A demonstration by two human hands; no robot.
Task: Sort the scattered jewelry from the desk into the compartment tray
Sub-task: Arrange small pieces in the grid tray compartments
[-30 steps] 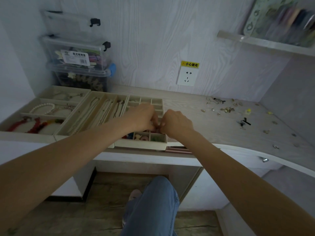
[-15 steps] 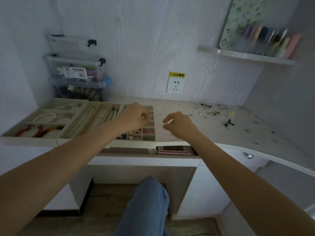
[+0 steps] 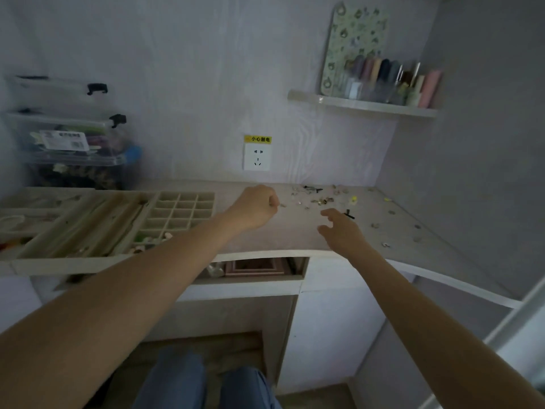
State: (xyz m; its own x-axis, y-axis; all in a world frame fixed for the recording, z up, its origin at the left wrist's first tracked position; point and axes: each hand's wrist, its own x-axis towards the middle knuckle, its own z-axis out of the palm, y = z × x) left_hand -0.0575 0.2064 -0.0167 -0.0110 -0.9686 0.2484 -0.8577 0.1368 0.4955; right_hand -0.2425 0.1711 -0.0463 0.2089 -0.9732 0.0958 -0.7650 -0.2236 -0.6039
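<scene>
Counter (image 3: 295, 234): pale wood grain, curved front edge.
Tray (image 3: 185, 212): gridded compartments, on the counter's left half; small pieces lie in its front cells.
Left hand (image 3: 256, 208): grip clenched into a fist over the counter's middle; whether it grasps anything cannot be told.
Right hand (image 3: 339, 230): grip released, fingers spread above the counter.
Jewelry (image 3: 320, 199): scattered toward the back right corner.

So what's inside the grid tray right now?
The grid tray has mostly bare cells; small colourful pieces fill its near rows. The left forearm hides the nearest corner.
</scene>
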